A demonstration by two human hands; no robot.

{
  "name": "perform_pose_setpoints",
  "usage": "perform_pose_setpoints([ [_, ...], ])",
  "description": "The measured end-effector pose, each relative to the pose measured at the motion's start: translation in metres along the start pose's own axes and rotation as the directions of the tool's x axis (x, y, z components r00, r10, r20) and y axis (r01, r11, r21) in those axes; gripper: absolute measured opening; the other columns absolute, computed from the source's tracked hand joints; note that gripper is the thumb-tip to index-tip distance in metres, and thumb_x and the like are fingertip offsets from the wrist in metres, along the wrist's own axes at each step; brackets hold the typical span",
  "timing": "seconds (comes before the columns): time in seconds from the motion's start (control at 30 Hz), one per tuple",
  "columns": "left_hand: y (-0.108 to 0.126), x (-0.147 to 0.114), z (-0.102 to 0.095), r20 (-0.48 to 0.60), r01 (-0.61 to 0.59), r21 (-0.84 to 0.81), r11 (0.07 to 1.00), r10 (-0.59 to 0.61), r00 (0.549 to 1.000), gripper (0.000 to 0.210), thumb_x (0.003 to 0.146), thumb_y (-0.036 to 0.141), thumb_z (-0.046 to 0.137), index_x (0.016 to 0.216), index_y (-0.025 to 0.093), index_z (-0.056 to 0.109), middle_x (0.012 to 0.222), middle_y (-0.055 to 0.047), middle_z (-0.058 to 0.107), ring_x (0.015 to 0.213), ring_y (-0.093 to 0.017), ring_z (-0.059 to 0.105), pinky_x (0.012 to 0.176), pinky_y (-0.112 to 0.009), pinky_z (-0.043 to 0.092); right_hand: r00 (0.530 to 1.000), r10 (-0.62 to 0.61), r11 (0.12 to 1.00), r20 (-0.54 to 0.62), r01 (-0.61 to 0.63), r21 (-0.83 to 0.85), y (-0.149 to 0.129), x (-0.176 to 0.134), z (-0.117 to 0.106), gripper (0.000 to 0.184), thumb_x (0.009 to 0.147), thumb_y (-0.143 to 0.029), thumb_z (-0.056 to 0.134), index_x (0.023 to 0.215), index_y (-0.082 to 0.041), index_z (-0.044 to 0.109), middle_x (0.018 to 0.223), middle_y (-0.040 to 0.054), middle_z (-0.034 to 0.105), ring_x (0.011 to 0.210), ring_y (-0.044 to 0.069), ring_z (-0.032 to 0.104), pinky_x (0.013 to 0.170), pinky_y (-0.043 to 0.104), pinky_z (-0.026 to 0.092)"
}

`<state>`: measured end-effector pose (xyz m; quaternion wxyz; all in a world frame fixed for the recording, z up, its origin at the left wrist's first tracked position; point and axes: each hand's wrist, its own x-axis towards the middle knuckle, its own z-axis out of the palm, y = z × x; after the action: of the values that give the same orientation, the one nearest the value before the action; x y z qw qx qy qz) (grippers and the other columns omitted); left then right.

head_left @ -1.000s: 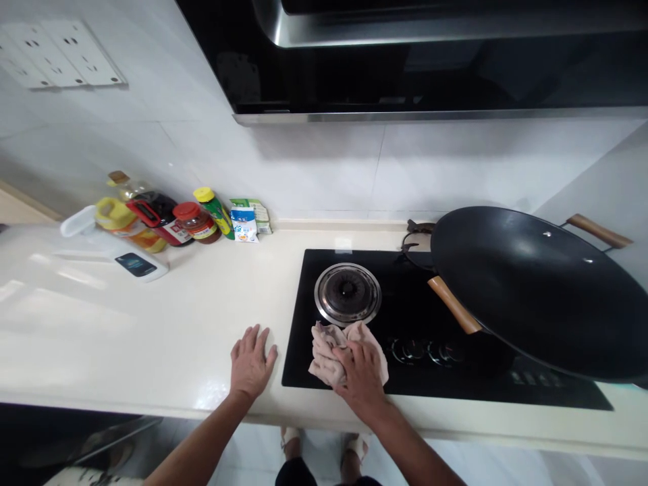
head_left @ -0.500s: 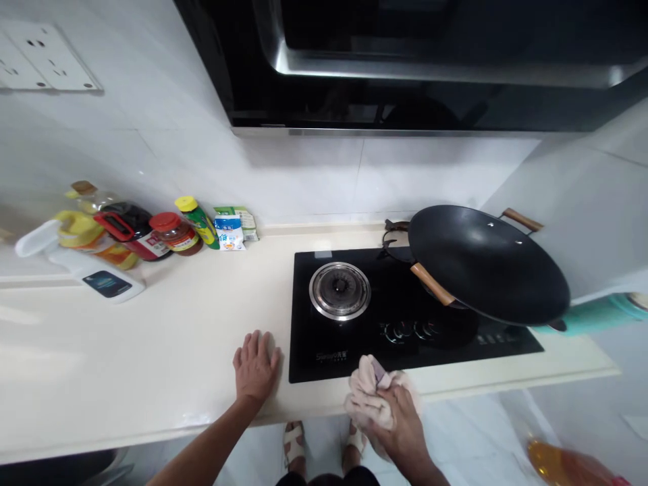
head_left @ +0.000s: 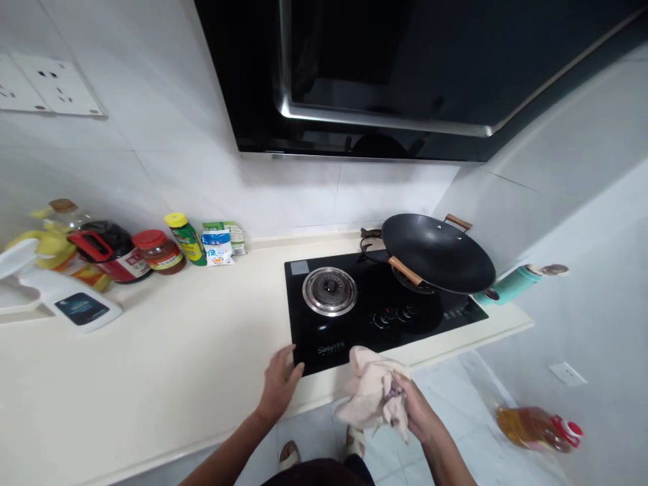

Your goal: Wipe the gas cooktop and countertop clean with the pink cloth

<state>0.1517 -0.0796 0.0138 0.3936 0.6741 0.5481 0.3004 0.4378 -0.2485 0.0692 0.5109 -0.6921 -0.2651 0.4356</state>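
A pale pink cloth (head_left: 372, 391) hangs bunched from my right hand (head_left: 414, 408), whose fingers are closed on its right side. The cloth is over the counter's front edge, just in front of the black gas stove (head_left: 354, 337). My left hand (head_left: 279, 383) is at the stove's front left corner, fingers apart, holding nothing. On the stove's left side is a bare round burner (head_left: 330, 291). A black wok (head_left: 435, 253) with wooden handles sits tilted on the right side.
Along the wall at left stand a white spray bottle (head_left: 81, 307), a red-lidded jar (head_left: 159, 253), a yellow-capped bottle (head_left: 186, 239) and a small white-and-blue packet (head_left: 217, 248). A range hood (head_left: 364, 138) overhangs the stove. An oil bottle (head_left: 536, 428) is on the floor at right.
The cloth, bunched before, now hangs looser from my right hand. My left hand has moved right to the stove's corner. The view has turned, so the wok appears further left.
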Motion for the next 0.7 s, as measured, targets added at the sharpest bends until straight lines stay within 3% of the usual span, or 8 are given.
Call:
perform_pose_setpoints([
  [0.07, 0.007, 0.0, 0.013, 0.095, 0.018, -0.138, 0.99, -0.005, 0.995, 0.053, 0.089, 0.051, 0.06, 0.135, 0.026, 0.062, 0.137, -0.011, 0.068, 0.128, -0.025, 0.064, 0.111, -0.047, 0.051, 0.999, -0.016, 1.0, 0.045, 0.015, 0.028, -0.011, 0.023, 0.019, 0.066, 0.083, -0.079, 0.055, 0.099, -0.019, 0.078, 0.094, 0.0101, 0.078, 0.093, 0.028, 0.076, 0.083, 0.039, 0.061],
  [0.2, 0.009, 0.005, 0.02, 0.182, 0.143, -0.293, 0.945, -0.091, 0.979, 0.067, 0.091, 0.067, 0.05, 0.142, 0.023, 0.055, 0.126, -0.015, 0.072, 0.103, -0.025, 0.075, 0.09, -0.047, 0.06, 0.968, -0.158, 0.985, -0.197, 0.141, -0.1, -0.014, 0.063, 0.037, 0.058, 0.07, -0.075, 0.067, 0.092, -0.022, 0.074, 0.096, 0.0072, 0.076, 0.091, 0.026, 0.071, 0.085, 0.04, 0.059],
  [0.3, 0.0, 0.007, 0.013, 0.19, 0.188, -0.32, 0.928, -0.132, 0.973, 0.075, 0.083, 0.07, 0.058, 0.139, 0.02, 0.057, 0.125, -0.018, 0.071, 0.101, -0.027, 0.075, 0.089, -0.048, 0.06, 0.956, -0.149, 0.986, -0.253, 0.123, -0.116, -0.001, 0.066, 0.042, 0.058, 0.07, -0.072, 0.065, 0.099, -0.022, 0.071, 0.086, 0.0039, 0.072, 0.073, 0.023, 0.066, 0.073, 0.04, 0.058],
  [0.4, -0.006, 0.005, 0.012, 0.192, 0.176, -0.319, 0.931, -0.118, 0.974, 0.072, 0.079, 0.063, 0.066, 0.135, 0.018, 0.058, 0.125, -0.018, 0.07, 0.109, -0.028, 0.072, 0.094, -0.047, 0.059, 0.955, -0.184, 0.976, -0.234, 0.148, -0.163, 0.018, 0.051, 0.051, 0.06, 0.073, -0.069, 0.065, 0.108, -0.021, 0.069, 0.076, 0.0001, 0.066, 0.066, 0.021, 0.063, 0.068, 0.038, 0.057],
  [0.47, -0.005, 0.006, 0.016, 0.203, 0.153, -0.3, 0.942, -0.093, 0.975, 0.066, 0.081, 0.057, 0.066, 0.134, 0.019, 0.059, 0.121, -0.015, 0.071, 0.107, -0.026, 0.071, 0.095, -0.045, 0.059, 0.938, -0.256, 0.949, -0.235, 0.197, -0.246, 0.028, 0.042, 0.057, 0.06, 0.077, -0.067, 0.066, 0.115, -0.02, 0.068, 0.087, 0.0028, 0.067, 0.072, 0.021, 0.065, 0.071, 0.038, 0.059],
  [0.57, 0.003, 0.011, 0.023, 0.21, 0.11, -0.237, 0.965, -0.06, 0.976, 0.059, 0.085, 0.046, 0.061, 0.138, 0.019, 0.059, 0.118, -0.011, 0.069, 0.088, -0.018, 0.069, 0.091, -0.042, 0.059, 0.916, -0.329, 0.9, -0.229, 0.231, -0.369, 0.036, 0.042, 0.059, 0.063, 0.078, -0.064, 0.07, 0.124, -0.021, 0.067, 0.11, 0.0094, 0.065, 0.084, 0.023, 0.067, 0.079, 0.041, 0.061],
  [0.63, 0.011, 0.017, 0.026, 0.195, 0.071, -0.175, 0.982, -0.036, 0.98, 0.06, 0.086, 0.039, 0.058, 0.143, 0.02, 0.055, 0.12, -0.01, 0.067, 0.081, -0.016, 0.066, 0.09, -0.042, 0.059, 0.924, -0.328, 0.882, -0.195, 0.225, -0.415, 0.038, 0.047, 0.056, 0.067, 0.077, -0.062, 0.072, 0.13, -0.021, 0.065, 0.116, 0.0108, 0.064, 0.093, 0.026, 0.069, 0.083, 0.042, 0.061],
  [0.7, 0.018, 0.024, 0.026, 0.175, 0.021, -0.104, 0.994, -0.002, 0.985, 0.063, 0.085, 0.033, 0.059, 0.147, 0.023, 0.054, 0.125, -0.01, 0.064, 0.088, -0.017, 0.065, 0.095, -0.043, 0.057, 0.941, -0.31, 0.862, -0.137, 0.218, -0.458, 0.039, 0.053, 0.055, 0.066, 0.077, -0.057, 0.072, 0.132, -0.022, 0.065, 0.115, 0.0097, 0.064, 0.099, 0.027, 0.069, 0.087, 0.042, 0.061],
])
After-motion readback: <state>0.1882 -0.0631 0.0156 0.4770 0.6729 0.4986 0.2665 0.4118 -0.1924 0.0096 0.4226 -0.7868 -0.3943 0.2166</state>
